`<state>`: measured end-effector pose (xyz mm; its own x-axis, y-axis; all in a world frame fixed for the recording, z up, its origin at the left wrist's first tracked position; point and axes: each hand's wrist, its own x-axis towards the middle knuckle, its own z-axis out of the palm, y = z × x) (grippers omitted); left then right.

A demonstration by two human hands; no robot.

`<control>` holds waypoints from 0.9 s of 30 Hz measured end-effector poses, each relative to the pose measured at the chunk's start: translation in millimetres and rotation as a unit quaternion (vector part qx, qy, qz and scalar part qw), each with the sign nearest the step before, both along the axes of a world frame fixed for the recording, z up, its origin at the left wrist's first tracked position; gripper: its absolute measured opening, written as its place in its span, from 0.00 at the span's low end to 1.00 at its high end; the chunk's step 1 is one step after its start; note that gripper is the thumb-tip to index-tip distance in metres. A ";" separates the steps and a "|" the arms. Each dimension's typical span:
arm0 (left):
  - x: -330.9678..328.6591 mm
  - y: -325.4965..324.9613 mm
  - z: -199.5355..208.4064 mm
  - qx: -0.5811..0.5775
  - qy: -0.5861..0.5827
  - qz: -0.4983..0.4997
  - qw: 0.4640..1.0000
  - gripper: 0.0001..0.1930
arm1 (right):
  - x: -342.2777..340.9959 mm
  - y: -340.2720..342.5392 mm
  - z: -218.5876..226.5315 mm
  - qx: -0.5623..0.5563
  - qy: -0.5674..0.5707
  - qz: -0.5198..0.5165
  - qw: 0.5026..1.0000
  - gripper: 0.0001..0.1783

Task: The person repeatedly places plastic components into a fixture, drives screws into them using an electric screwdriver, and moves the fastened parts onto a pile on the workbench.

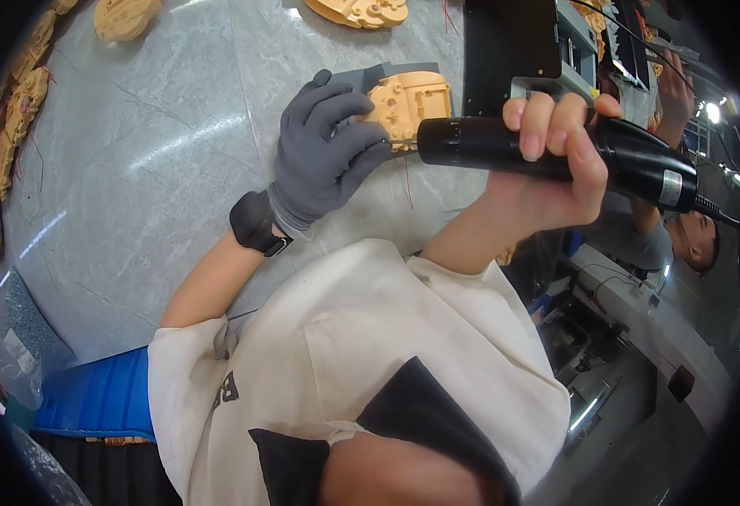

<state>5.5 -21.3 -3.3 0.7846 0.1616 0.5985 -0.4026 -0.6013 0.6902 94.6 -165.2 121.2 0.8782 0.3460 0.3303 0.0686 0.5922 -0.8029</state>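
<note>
My left hand [324, 139], in a grey glove, curls its fingers against the left side of an orange-yellow plastic housing part [399, 97]. The part has round bosses and a rectangular opening, and it rests on a dark grey block [421, 67]. In my bare right hand [556, 156] is a black electric screwdriver [471, 142], held level with its nose pointing left. Its thin bit reaches the part's lower edge, close to my gloved fingertips. Whether a screw sits at the bit is too small to tell. A thin red wire [408, 181] hangs below the part.
Similar orange parts lie at the top of the grey marbled table [167, 169] and in a row [16, 126] along its left edge. A black device [509, 51] stands right of the block. A blue bin [96, 401] is at lower left. Another person [648, 232] is at the right.
</note>
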 end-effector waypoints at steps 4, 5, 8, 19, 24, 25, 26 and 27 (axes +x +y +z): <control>2.3 -1.1 -0.7 0.006 -0.008 0.005 1.000 0.10 | 1.2 -0.1 -0.9 0.002 -0.007 0.012 1.000 0.25; 2.8 -1.8 -1.2 0.011 -0.020 0.013 1.000 0.11 | 0.5 0.9 -1.5 0.000 -0.003 0.010 1.000 0.25; 2.1 -2.1 -2.0 0.003 -0.021 0.004 1.000 0.11 | -0.3 0.8 -1.8 -0.002 0.000 0.014 1.000 0.25; -0.2 -6.8 4.6 -0.019 0.012 -0.009 1.000 0.33 | -9.0 -4.1 -1.3 -0.009 -0.077 -0.003 0.997 0.26; 6.8 -11.3 -2.6 -0.002 0.054 -0.008 0.998 0.41 | -12.6 -8.6 0.1 -0.072 -0.143 0.007 0.987 0.26; 9.3 -11.6 -5.1 0.011 0.064 -0.014 0.998 0.40 | -13.4 -6.4 -1.0 -0.071 -0.153 -0.001 0.986 0.25; 10.2 -11.7 -6.4 0.024 0.075 -0.020 0.997 0.39 | -14.6 -4.3 -2.1 -0.069 -0.163 -0.008 0.984 0.25; 10.3 -11.4 -5.7 0.023 0.075 -0.021 0.997 0.39 | -15.9 -2.8 -2.7 -0.070 -0.163 -0.009 0.984 0.25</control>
